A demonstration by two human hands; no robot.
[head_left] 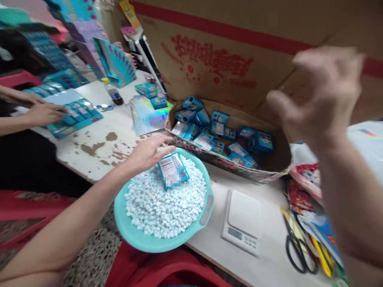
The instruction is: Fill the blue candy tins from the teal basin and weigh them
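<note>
My left hand (148,153) reaches over the far rim of a teal bowl (140,235) heaped with small white-blue candies (166,205). Its fingers are spread and touch a small blue box (173,170) lying on the candies. My right hand (317,95) is raised and blurred in front of a big cardboard wall, fingers loosely curled, nothing visible in it. Behind the bowl a low cardboard tray (278,159) holds several of the same blue boxes (218,131).
A white kitchen scale (243,221) sits right of the bowl. Black scissors (299,247), pens and wrappers lie at the right edge. Another person's hands (44,111) work on a blue card of boxes (74,117) at the left. A dark bottle (113,92) stands behind.
</note>
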